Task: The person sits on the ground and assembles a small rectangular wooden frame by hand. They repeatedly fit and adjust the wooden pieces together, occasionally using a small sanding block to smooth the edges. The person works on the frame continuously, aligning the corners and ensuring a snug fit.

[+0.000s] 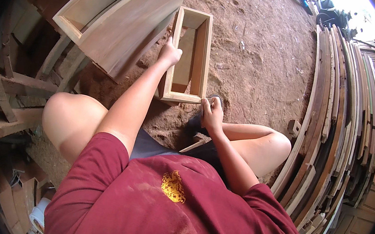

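Note:
A long, narrow wooden box, like a drawer with an open top, stands on the dirt in front of me. Its frame is pale bare wood, and its inner walls look darker. My left hand grips the left long side, with the fingers mostly hidden behind the wall. At the near right corner, my right hand is closed, with thumb and fingertips against the rim. Whether a small thing is pinched in those fingers cannot be made out.
Large wooden panels with a framed edge lean at the upper left, close to the box. A wooden frame stands left of my knee. Long boards are stacked on the right, and a wood block lies by my right knee.

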The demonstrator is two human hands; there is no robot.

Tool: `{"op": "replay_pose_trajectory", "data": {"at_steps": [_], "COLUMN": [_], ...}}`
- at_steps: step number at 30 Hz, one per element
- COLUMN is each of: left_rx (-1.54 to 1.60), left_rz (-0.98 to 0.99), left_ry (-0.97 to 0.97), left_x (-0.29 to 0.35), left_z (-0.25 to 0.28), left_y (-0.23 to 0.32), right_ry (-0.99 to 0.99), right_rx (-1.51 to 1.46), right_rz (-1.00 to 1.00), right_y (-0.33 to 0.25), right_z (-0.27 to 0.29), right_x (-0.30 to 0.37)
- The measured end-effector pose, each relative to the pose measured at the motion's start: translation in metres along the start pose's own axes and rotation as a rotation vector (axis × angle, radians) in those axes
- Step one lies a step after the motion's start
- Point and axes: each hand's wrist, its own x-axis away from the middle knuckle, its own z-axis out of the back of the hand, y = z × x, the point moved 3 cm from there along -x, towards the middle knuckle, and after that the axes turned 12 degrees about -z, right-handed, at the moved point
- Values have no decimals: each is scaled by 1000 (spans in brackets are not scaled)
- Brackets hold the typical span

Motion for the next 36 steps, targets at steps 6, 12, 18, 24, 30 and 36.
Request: {"op": "replay_pose_trajectory", "data": {"at_steps": [6, 12, 18, 24, 30, 36], "left_rx": [33, 53, 93, 93, 143, 97], "left_rz": [0, -14, 6, -30, 5, 6], "left_ry": [11, 3, -31, -25, -6, -12], "left_x": [3, -3, 0, -2, 5, -1], "left_z": [5, -2, -5, 2, 4, 2], "left_y": [5, -1, 1, -2, 7, 3], "right_ry": [-6, -105, -32, -72, -223, -92], "right_rx": [82, 142, 154, 177, 176, 179], "right_rz": [35, -31, 26, 87, -111, -1], "right_y": [-36, -10, -36, -47, -35, -60], "right_z": [5, 16, 6, 5, 21, 2], "right_x": [-22, -2, -36, -43, 2, -71]}}
